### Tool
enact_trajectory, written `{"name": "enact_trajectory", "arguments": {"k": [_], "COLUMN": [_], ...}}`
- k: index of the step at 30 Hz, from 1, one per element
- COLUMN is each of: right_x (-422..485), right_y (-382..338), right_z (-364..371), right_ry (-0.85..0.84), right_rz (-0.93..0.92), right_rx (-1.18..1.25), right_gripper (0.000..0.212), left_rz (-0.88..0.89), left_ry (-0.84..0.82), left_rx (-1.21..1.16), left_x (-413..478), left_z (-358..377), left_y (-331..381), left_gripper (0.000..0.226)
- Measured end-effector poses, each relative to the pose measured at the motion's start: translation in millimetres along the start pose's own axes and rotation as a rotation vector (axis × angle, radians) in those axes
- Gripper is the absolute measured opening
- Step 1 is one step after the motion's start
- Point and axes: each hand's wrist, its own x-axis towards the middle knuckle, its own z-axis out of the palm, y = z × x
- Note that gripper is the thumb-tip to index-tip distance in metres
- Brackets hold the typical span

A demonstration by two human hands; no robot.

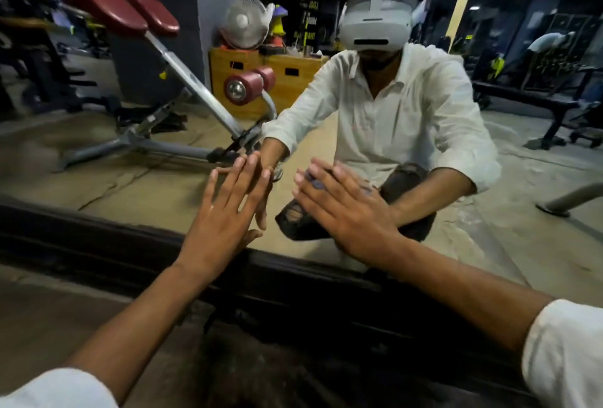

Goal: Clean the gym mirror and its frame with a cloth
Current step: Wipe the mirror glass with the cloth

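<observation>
Lettering (305, 29) (reversed) seems illegible; left hand (222, 211), right hand (346, 208) press mirror (146, 172).

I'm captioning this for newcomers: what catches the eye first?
Two flat hands on the mirror, centre: the left hand meets its reflection, the right hand presses a bluish cloth to the glass. Above them the reflected person in a white headset crouches; a red-padded bench stands upper left.

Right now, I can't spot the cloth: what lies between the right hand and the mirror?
A blue cloth, peeking out between the fingers of the right hand pressed to the mirror; head view.
</observation>
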Motion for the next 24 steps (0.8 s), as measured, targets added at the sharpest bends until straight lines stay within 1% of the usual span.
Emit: {"name": "enact_trajectory", "arguments": {"k": [2, 3, 4, 5, 6, 7, 8, 9, 10, 11, 12, 14, 15, 16, 17, 18, 19, 20, 22, 23, 24], "right_x": [-29, -44, -58, -71, -77, -73, -64, -52, -31, -4, 20, 69, 87, 100, 105, 103, 95, 84, 73, 80, 87], "right_y": [-37, -53, -68, -74, -71, -62, -49, -35, -18, -2, 9, 30, 38, 37, 28, 14, -1, -14, -19, -9, 1], "right_z": [22, 31, 35, 43, 47, 48, 47, 45, 39, 31, 21, 0, -5, -8, -6, 1, 11, 21, 23, 14, 7], "right_ry": [-0.057, -0.076, -0.114, -0.164, -0.218, -0.242, -0.22, -0.198, -0.178, -0.133, 0.003, 0.193, 0.231, 0.19, 0.18, 0.125, 0.06, -0.017, -0.252, -0.231, -0.099], "right_rz": [-0.1, -0.12, -0.098, -0.082, -0.081, -0.157, -0.196, -0.242, -0.237, -0.231, -0.124, 0.075, 0.133, 0.19, 0.209, 0.144, 0.032, -0.091, -0.318, -0.492, -0.517], "right_rx": [0.005, 0.04, 0.109, 0.129, 0.157, 0.142, 0.2, 0.315, 0.289, 0.097, 0.021, -0.058, -0.052, -0.057, -0.08, -0.121, -0.134, -0.085, 0.019, 0.019, 0.202], "right_gripper": [0.051, 0.05, 0.05, 0.049, 0.049, 0.05, 0.053, 0.055, 0.055, 0.051, 0.049, 0.052, 0.057, 0.062, 0.065, 0.065, 0.06, 0.054, 0.047, 0.049, 0.053], "left_rz": [-0.029, -0.037, -0.035, -0.027, -0.014, -0.005, -0.014, -0.051, -0.119, -0.197, -0.252, -0.272, -0.258, -0.244, -0.231, -0.225, -0.226, -0.232, -0.244, -0.248, -0.248], "left_ry": [-0.036, -0.046, -0.054, -0.06, -0.061, -0.062, -0.063, -0.061, -0.054, -0.047, -0.048, -0.079, -0.09, -0.095, -0.101, -0.105, -0.11, -0.116, -0.15, -0.17, -0.186], "left_rx": [-0.024, -0.038, -0.047, -0.05, -0.046, -0.035, -0.019, -0.015, -0.031, -0.061, -0.086, -0.087, -0.07, -0.06, -0.06, -0.064, -0.064, -0.061, -0.042, -0.034, -0.03], "left_x": [-15, -20, -22, -24, -24, -26, -27, -28, -28, -27, -24, -13, -8, -4, -1, 0, 0, -1, 0, 1, 1], "left_z": [9, 11, 13, 13, 14, 14, 14, 12, 10, 7, 2, -10, -15, -19, -23, -25, -26, -27, -30, -32, -33], "left_y": [8, 11, 12, 12, 10, 6, 0, -8, -18, -30, -43, -64, -70, -74, -75, -74, -72, -70, -68, -67, -67], "left_gripper": [0.133, 0.132, 0.131, 0.13, 0.128, 0.127, 0.127, 0.127, 0.128, 0.128, 0.129, 0.131, 0.132, 0.132, 0.133, 0.134, 0.135, 0.135, 0.136, 0.136, 0.136]}}
